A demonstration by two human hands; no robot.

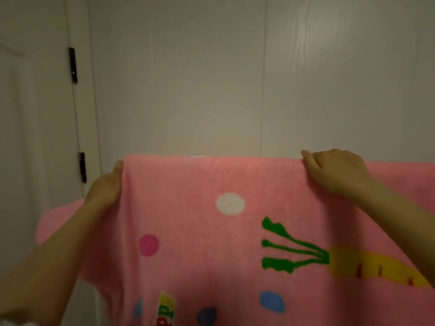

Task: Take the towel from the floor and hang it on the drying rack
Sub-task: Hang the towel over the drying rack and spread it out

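The fingers of the left hand (pixel 107 184) are closed around the left part of a pink towel (pixel 200 243), thumb on the near side and the other fingers hidden behind the cloth. The right hand (pixel 336 170) lies over the towel's top edge farther right, fingers curled down and gripping the fold. Both bare forearms reach in from the lower corners. The towel is held up and spread wide between the hands, its top edge level, the rest hanging down out of view. Its print shows a white dot, a magenta dot, blue blotches, and a yellow carrot with green leaves. Behind it is a pale wall (pixel 188 78); at left stands a white door (pixel 35 125) with dark hinges (pixel 73 65).
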